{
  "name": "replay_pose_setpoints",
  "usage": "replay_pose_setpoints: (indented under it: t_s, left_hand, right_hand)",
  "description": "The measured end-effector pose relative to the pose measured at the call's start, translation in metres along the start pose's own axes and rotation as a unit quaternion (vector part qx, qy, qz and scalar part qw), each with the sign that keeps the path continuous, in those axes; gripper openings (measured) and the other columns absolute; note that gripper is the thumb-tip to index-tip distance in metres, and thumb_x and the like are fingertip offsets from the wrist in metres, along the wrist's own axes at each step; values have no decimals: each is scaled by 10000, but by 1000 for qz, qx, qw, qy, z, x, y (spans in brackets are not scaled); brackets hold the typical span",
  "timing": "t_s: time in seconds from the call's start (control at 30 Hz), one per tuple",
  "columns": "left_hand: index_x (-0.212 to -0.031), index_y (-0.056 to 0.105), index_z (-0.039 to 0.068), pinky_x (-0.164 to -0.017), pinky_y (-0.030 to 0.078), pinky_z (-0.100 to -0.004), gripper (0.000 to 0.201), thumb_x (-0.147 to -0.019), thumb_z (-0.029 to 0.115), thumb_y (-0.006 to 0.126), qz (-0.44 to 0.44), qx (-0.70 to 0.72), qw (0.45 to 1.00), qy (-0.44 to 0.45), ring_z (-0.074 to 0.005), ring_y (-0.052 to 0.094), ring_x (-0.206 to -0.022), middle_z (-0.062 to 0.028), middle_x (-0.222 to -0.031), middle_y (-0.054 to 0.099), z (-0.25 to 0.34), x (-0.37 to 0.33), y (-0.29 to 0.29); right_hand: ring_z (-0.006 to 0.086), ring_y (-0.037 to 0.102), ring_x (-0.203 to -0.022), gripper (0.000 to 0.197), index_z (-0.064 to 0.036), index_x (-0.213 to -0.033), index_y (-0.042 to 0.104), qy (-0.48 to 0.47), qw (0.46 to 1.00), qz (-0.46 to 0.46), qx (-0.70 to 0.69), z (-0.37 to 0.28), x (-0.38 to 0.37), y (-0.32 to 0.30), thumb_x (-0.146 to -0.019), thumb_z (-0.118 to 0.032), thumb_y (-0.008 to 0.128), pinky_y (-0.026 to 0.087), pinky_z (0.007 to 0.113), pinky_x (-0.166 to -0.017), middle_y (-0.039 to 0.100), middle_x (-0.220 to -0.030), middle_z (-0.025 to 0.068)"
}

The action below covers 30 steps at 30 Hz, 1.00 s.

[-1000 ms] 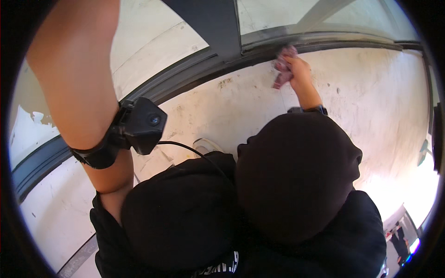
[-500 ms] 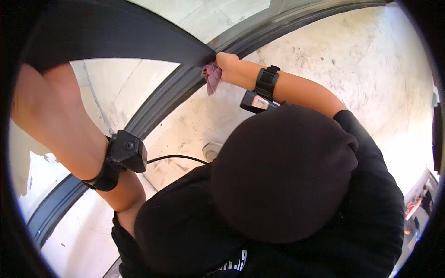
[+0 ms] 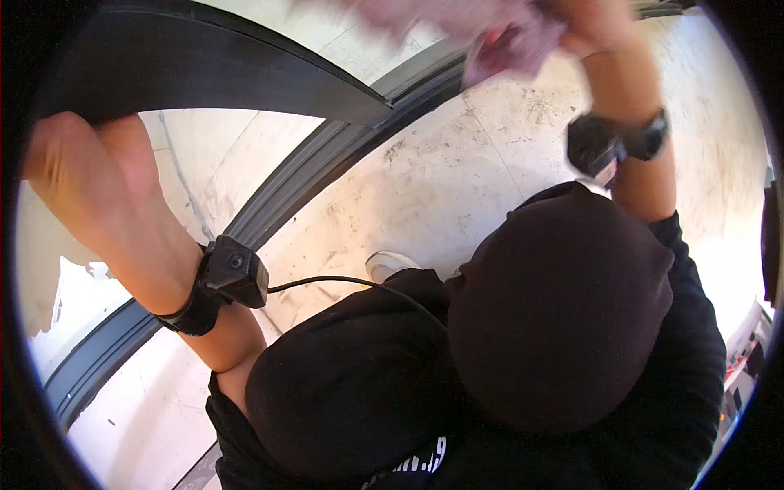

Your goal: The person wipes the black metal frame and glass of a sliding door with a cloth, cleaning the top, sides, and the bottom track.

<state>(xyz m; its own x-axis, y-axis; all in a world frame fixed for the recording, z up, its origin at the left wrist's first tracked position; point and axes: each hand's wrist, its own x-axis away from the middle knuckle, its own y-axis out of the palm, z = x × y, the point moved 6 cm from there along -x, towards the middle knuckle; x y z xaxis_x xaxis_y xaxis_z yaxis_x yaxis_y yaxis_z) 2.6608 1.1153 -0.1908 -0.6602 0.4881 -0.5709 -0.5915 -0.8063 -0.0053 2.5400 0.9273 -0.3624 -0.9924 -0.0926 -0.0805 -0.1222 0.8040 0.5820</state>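
My right hand, raised at the top right, is closed on a crumpled mauve cloth. Motion smears both the hand and the cloth, which hangs out to the left over the dark floor-level frame. At the far left my left hand rests against the lower edge of a wide dark frame bar; its fingers are hidden by the bar and the picture's rim. Each forearm carries a strapped black device, the left one having a cable that runs to my body.
Dark grey frame rails curve across the pale, scuffed floor. Glass panes lie beyond the rails. A light shoe tip shows beside my body. Small mixed items stand at the right rim. A torn pale patch shows at far left.
My right hand has swung up and right with the cloth, away from the corner where bar and rail meet. My head and body shifted right. The left hand stayed nearly in place.
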Motion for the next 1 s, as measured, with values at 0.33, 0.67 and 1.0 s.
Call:
replay_pose_setpoints:
  t_s: [0.33, 0.67, 1.0]
  left_hand:
    - [-1224, 424, -103, -1060, 341, -445, 1060, -623, 770, 441, 61, -220, 974, 4, -345, 525, -1121, -260, -1214, 508, 9, -6, -20]
    - [-1186, 448, -30, -1032, 371, -460, 1034, -538, 768, 556, 82, -196, 977, 13, -346, 551, -1055, -233, -1116, 551, 12, -3, -38]
    - [-1207, 437, -53, -1001, 412, -449, 1122, -501, 813, 533, 78, -209, 974, 44, -333, 568, -1049, -227, -1126, 556, 15, 4, -60]
  right_hand:
    - [138, 498, -808, 386, -47, -1092, 610, -473, 401, 23, 784, 127, -27, 71, -721, -150, 634, 467, 285, -700, 473, -904, 11]
    - [169, 440, -886, 175, -63, -825, 686, -302, 327, -113, 888, 235, -14, 14, -699, -165, 619, 440, 276, -596, 444, -1004, 18]
    - [238, 459, -1051, 385, -88, -1078, 615, 85, 312, 18, 946, 112, 78, -183, -695, -71, 585, 525, 327, -683, 452, -1150, 36]
